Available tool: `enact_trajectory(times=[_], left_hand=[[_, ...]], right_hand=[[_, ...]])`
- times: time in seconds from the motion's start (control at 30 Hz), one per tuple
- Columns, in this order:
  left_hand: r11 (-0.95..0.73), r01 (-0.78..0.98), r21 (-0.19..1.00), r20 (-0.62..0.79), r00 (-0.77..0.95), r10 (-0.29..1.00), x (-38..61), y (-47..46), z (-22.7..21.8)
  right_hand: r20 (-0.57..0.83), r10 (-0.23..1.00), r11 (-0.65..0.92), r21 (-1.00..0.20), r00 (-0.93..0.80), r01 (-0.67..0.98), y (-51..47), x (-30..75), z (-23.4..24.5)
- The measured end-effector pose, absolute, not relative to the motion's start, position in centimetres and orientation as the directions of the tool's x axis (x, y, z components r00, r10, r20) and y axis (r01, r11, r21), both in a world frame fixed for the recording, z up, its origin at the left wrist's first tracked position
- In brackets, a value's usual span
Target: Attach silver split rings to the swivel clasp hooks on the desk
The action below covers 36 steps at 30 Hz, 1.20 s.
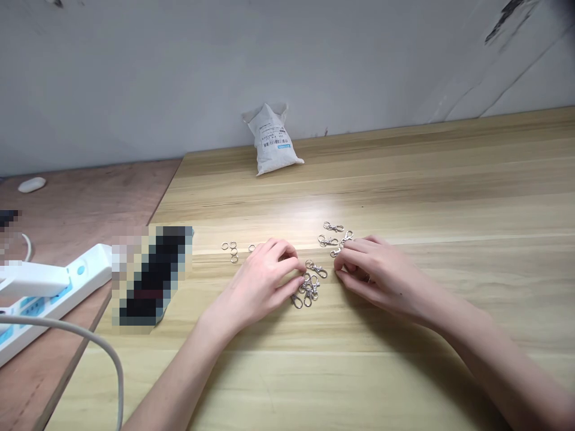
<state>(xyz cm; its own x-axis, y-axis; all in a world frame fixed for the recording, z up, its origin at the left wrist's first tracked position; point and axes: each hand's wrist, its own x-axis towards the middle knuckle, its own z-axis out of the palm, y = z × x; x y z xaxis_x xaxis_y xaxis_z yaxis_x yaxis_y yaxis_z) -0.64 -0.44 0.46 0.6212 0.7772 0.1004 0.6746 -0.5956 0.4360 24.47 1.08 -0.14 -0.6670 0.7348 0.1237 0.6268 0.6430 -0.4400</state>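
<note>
Several silver swivel clasps [308, 290] with small rings lie in a loose pile on the wooden table. My left hand [272, 275] reaches into the pile's left side, thumb and index finger pinched on a clasp there. To the right of the pile, my right hand [375, 266] is closed, its fingertips curled together just above the table. What those fingertips hold, if anything, is hidden. Beyond them lie a few more clasps with rings [330, 240], one partly under the fingers. Several loose split rings [233, 252] sit left of my left hand.
A white labelled plastic bag [274, 143] stands against the grey wall. On the left lie a blurred-out dark object [155, 275], a white power strip [85, 269] and a grey cable [112, 353]. A lower brown surface [112, 185] adjoins the table there.
</note>
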Motion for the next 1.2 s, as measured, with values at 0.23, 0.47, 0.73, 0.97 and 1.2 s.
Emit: enact_trajectory(times=[0.23,0.47,0.73,0.97,1.2], left_hand=[[-0.595,0.676,0.435,0.099,0.621,0.778,-0.61,-0.46,0.48],[-0.59,0.678,0.438,0.096,0.617,0.781,-0.64,-0.49,0.37],[-0.59,0.68,0.435,0.1,0.614,0.783,-0.58,-0.44,0.43],[-0.586,0.686,0.432,0.095,0.611,0.786,-0.53,-0.44,0.35],[-0.592,0.679,0.434,0.104,0.615,0.781,-0.57,-0.5,0.31]], right_hand=[[0.124,0.741,0.637,-0.44,-0.66,0.633,1.04,24.4,-0.06],[0.123,0.745,0.633,-0.443,-0.656,0.635,1.2,24.3,-0.21],[0.105,0.75,0.62,-0.457,-0.653,0.638,0.99,24.48,-0.09],[0.116,0.749,0.624,-0.458,-0.653,0.634,1.02,24.45,-0.1],[0.114,0.753,0.62,-0.452,-0.648,0.641,1.17,24.39,-0.19]])
